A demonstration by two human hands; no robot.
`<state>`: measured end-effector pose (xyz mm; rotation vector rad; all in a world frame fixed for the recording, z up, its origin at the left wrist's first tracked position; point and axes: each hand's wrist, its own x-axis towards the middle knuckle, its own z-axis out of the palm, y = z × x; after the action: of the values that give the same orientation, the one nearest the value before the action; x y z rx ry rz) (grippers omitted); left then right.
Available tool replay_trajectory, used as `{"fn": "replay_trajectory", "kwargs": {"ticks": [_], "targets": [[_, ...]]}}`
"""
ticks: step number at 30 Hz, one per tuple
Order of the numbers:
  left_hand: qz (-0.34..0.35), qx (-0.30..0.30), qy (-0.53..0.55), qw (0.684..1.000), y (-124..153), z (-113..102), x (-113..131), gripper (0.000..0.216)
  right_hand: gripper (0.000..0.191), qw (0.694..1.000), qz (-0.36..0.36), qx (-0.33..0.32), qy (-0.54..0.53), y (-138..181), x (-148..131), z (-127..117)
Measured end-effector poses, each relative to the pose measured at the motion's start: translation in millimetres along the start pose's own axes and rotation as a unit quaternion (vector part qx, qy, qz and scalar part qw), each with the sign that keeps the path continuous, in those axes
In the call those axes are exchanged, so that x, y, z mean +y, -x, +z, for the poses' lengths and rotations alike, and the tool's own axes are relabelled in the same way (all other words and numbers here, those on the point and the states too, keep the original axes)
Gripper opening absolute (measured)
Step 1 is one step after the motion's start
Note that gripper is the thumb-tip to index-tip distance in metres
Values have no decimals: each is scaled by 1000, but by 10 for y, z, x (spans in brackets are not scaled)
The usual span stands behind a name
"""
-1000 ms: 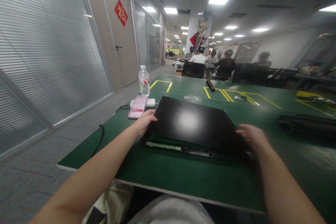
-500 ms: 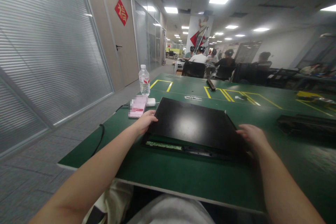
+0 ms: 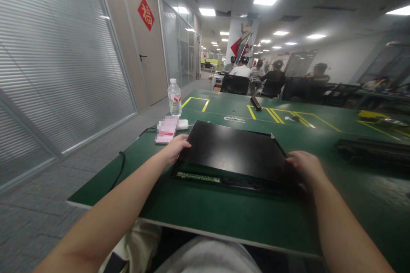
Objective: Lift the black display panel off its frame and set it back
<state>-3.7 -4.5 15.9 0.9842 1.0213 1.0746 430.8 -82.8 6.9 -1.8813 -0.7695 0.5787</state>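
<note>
Your left hand (image 3: pixel 176 148) is closed on the left edge of the black screen (image 3: pixel 235 147) with the thumb on top, while your right hand (image 3: pixel 306 165) is half curled at the opposite edge, and I cannot tell whether it has a grip there. The screen is in front of you over the near part of the green table (image 3: pixel 224 213), with a narrow circuit board (image 3: pixel 198 178) showing along its near side. Left of it are a phone (image 3: pixel 167 132) and, farther back, a bottle (image 3: pixel 174 101).
</note>
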Motion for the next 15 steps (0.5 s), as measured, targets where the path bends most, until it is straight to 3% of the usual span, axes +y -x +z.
{"fn": "replay_trajectory", "kwargs": {"ticks": [10,15], "targets": [[2,-5,5,1000,-24,-22,-13,37,22,998,-33,4,52,3,30,-12],[-6,-18,26,999,-24,-33,6,39,16,1000,-1,5,12,38,-30,4]]}}
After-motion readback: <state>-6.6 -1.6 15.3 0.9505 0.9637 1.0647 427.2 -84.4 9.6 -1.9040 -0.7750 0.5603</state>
